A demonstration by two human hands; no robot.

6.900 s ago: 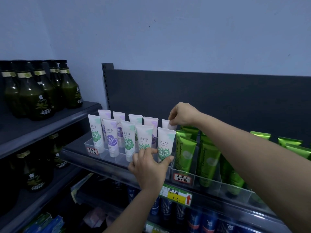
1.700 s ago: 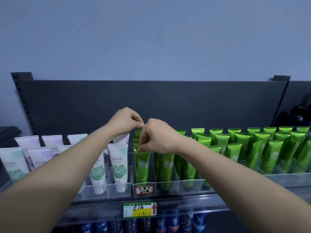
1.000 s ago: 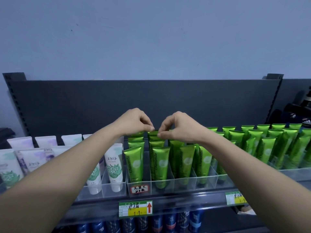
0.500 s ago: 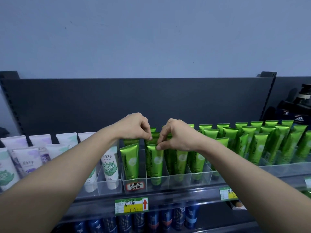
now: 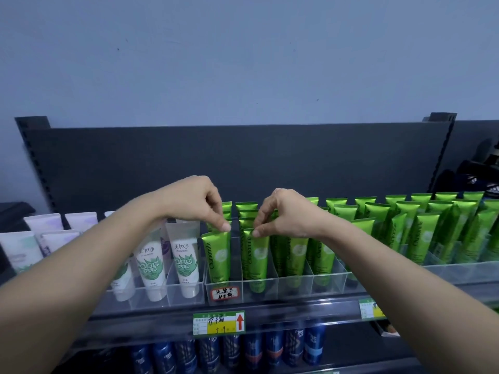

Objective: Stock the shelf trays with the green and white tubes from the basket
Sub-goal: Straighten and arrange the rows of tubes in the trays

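Green "Chamomile" tubes stand cap-down in clear shelf trays (image 5: pixel 259 291). My left hand (image 5: pixel 193 202) pinches the top edge of the front green tube (image 5: pixel 217 256) in the leftmost green lane. My right hand (image 5: pixel 286 215) pinches the top of the front green tube (image 5: pixel 256 261) in the lane beside it. White tubes with green leaf print (image 5: pixel 185 261) fill the trays to the left. More green tubes (image 5: pixel 421 233) fill the lanes to the right. The basket is out of view.
A dark back panel (image 5: pixel 243 160) rises behind the trays. Price labels (image 5: pixel 218 323) hang on the shelf's front rail. Blue tubes (image 5: pixel 253 354) line the shelf below. Dark items (image 5: pixel 478 171) sit at the far right.
Both hands have dropped from the rear tubes to the front tubes of the two leftmost green lanes and moved slightly apart. The view has shifted a little.
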